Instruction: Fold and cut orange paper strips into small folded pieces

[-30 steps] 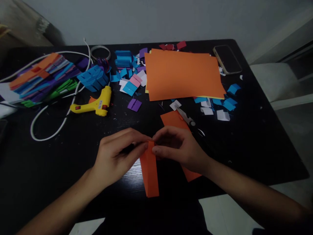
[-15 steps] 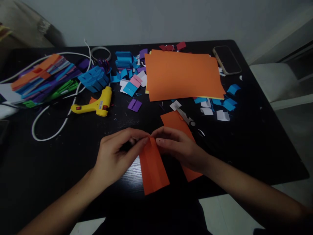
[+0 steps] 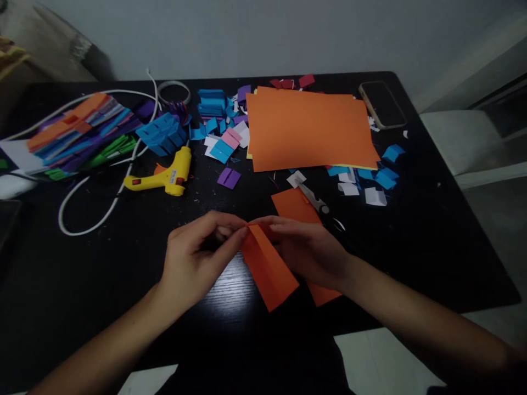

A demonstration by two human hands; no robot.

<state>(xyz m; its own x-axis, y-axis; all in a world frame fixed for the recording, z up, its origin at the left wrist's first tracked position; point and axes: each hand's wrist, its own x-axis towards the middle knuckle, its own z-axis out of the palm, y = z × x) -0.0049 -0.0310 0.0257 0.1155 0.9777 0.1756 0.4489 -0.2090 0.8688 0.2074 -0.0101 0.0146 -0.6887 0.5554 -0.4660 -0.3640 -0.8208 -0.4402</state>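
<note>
A creased orange paper strip [image 3: 269, 269] is held above the dark table, slanting down to the right. My left hand [image 3: 197, 252] pinches its top end between thumb and fingertips. At the same end, my right hand [image 3: 317, 249] has its fingertips on the paper, its fingers running along the strip's right side and partly hidden by it. Under my right hand lies another orange paper piece [image 3: 294, 203]. Scissors [image 3: 315, 200] rest over that piece's upper end, their handles lost against the dark surface.
A yellow glue gun [image 3: 177, 173] lies left of centre, near a looped white cable [image 3: 66, 211]. Large orange sheets [image 3: 310, 129] are stacked at the back, with small paper scraps [image 3: 222, 149] around them. Folded colored strips [image 3: 86, 129] pile up left; a phone [image 3: 382, 104] lies back right.
The strip's lower end has swung right and up, turning the paper at an angle. My right fingers have straightened along its side. The view has shifted slightly.
</note>
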